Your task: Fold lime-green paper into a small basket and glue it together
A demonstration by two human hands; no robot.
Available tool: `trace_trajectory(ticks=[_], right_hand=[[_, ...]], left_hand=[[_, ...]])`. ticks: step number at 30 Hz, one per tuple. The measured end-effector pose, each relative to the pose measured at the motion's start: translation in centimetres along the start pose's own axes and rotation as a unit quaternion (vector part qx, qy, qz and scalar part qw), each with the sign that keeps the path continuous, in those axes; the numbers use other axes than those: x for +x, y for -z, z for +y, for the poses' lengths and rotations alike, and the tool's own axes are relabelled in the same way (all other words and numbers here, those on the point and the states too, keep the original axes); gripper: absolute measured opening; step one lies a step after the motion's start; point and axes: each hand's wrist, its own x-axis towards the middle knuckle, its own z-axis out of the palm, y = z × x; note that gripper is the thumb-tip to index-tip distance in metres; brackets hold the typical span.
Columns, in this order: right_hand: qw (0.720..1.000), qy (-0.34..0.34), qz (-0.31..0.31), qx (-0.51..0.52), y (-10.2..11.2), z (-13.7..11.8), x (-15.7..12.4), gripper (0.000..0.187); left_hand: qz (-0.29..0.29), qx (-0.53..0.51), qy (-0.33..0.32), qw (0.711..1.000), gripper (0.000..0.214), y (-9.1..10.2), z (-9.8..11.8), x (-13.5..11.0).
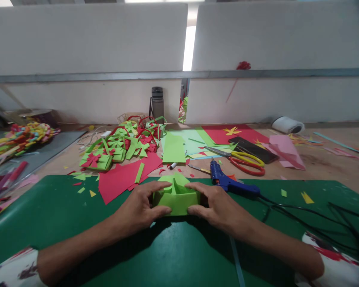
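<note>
A folded light-green paper piece [176, 195] lies on the dark green cutting mat [107, 239], low in the middle of the view. My left hand [139, 209] grips its left side, thumb and index finger pressed on the paper. My right hand [219, 207] holds its right side in the same way, fingers curled over the fold. Both hands touch the paper and rest on the mat.
A blue glue gun [227, 182] with a black cord lies just right of the paper. Yellow and red scissors [242, 161], a black phone [253, 149], a red sheet [122, 177], a pile of green and red paper pieces [119, 149], a grey bottle [157, 103] and a white roll [287, 124] sit behind.
</note>
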Motion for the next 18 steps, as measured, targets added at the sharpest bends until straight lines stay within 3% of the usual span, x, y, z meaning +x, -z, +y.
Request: trace_trajectory(ticks=[7, 12, 15, 18], right_hand=[[0.998, 0.044, 0.025, 0.045, -0.1, -0.1, 0.1, 0.055], [0.996, 0.064, 0.026, 0.050, -0.2, -0.4, 0.1, 0.008], [0.993, 0.103, 0.050, 0.018, -0.6, -0.1, -0.3, 0.012], [0.975, 0.188, 0.098, -0.060, -1.1, 0.4, -0.8, 0.012]], left_hand=[[-0.006, 0.066, -0.025, 0.997, 0.016, 0.1, 0.2, -0.2], [-0.009, 0.084, -0.036, 0.996, 0.008, 0.0, 0.3, -0.2], [-0.001, 0.125, -0.094, 0.988, 0.004, -0.2, -0.1, -0.7], [0.042, 0.230, -0.184, 0.955, 0.007, -0.4, -0.9, -1.4]])
